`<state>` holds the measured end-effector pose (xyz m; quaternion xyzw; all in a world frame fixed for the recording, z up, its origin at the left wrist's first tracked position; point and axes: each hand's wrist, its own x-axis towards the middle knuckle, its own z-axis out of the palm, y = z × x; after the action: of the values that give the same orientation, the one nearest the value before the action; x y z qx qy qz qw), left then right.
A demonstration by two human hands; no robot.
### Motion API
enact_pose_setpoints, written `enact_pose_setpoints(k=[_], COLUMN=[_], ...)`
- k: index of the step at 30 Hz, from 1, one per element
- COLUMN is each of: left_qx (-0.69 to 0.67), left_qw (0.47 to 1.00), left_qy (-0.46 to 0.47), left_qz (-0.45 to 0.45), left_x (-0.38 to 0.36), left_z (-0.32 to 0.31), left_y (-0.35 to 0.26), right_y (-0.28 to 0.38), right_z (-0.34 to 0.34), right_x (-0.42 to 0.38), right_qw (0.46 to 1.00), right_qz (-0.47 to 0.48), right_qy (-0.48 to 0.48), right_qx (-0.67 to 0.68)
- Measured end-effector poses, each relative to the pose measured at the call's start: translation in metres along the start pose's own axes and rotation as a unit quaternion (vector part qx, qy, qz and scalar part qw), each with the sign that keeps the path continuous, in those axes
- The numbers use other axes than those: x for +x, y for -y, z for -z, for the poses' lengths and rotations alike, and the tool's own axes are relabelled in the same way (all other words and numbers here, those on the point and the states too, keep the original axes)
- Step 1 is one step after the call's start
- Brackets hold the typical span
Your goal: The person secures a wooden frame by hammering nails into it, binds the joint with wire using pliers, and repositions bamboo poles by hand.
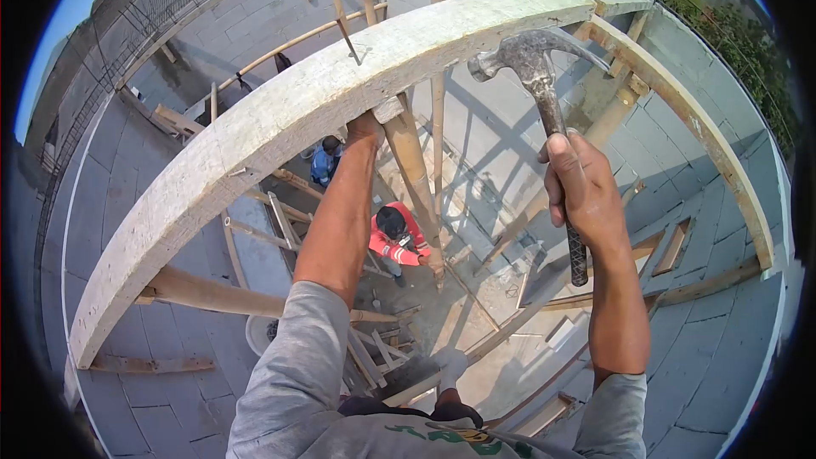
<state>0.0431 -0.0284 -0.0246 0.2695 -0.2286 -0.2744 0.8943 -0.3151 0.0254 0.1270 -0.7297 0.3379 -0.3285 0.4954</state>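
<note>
At the right of the frame, the right hand (588, 187) is closed around the handle of the hammer (534, 72), its head raised near the beam (314, 89). At centre, the left hand (365, 131) reaches the beam's underside beside the bamboo post (410, 161); its hidden fingers leave its grip unclear.

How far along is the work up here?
Block walls stand, and the curved plank is up on poles. In hand: a raised hammer in the right hand; the left hand is at the plank's underside. Apparently unfinished: a nail sticks up from the plank, and someone in red below grips a pole.
</note>
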Motion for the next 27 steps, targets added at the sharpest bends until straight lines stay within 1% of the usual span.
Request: enact_pose_setpoints(k=[1,3,4,7,10,12,13,15,16,17,20,22,24,25,27], left_qx=[-0.019,-0.048,-0.060,-0.089,-0.102,-0.109,-0.113,-0.122,-0.126,-0.129,-0.142,-0.145,-0.148,-0.149,-0.153], left_qw=[1.000,0.999,0.998,0.995,0.994,0.993,0.993,0.992,0.991,0.991,0.988,0.988,0.987,0.987,0.986], left_qy=[-0.003,-0.011,-0.011,-0.024,-0.032,-0.030,-0.031,-0.035,-0.034,-0.036,-0.038,-0.041,-0.043,-0.044,-0.046], left_qz=[-0.008,-0.021,-0.027,-0.041,-0.039,-0.034,-0.031,-0.025,-0.026,-0.028,-0.036,-0.036,-0.039,-0.040,-0.040], left_x=[-0.001,0.004,-0.008,-0.001,0.005,0.008,0.006,0.007,0.005,0.007,-0.002,-0.002,-0.004,-0.005,-0.006], left_z=[-0.009,-0.024,-0.028,-0.048,-0.055,-0.065,-0.068,-0.067,-0.068,-0.071,-0.072,-0.073,-0.074,-0.076,-0.073], left_y=[0.003,-0.002,0.001,-0.001,-0.003,-0.001,0.001,-0.001,-0.004,-0.005,-0.012,-0.013,-0.014,-0.012,-0.011], right_y=[0.017,0.065,0.088,0.144,0.175,0.184,0.185,0.160,0.154,0.183,0.202,0.229,0.254,0.256,0.252], right_z=[0.003,0.001,-0.001,-0.022,-0.038,-0.053,-0.058,-0.056,-0.056,-0.065,-0.052,-0.046,-0.055,-0.058,-0.056], right_x=[0.002,0.005,0.007,0.018,0.033,0.039,0.043,0.069,0.077,0.052,0.037,0.022,0.012,0.013,0.028], right_qw=[1.000,0.997,0.994,0.979,0.951,0.927,0.911,0.835,0.787,0.873,0.885,0.910,0.903,0.898,0.908], right_qz=[0.023,0.056,0.073,0.134,0.190,0.177,0.169,0.293,0.356,0.146,0.201,0.229,0.314,0.351,0.327], right_qy=[0.002,-0.005,-0.011,-0.029,-0.020,-0.005,0.004,-0.013,-0.023,0.017,-0.028,-0.076,-0.182,-0.193,-0.187], right_qx=[-0.003,-0.059,-0.083,-0.153,-0.243,-0.332,-0.376,-0.465,-0.503,-0.465,-0.419,-0.338,-0.230,-0.183,-0.185])
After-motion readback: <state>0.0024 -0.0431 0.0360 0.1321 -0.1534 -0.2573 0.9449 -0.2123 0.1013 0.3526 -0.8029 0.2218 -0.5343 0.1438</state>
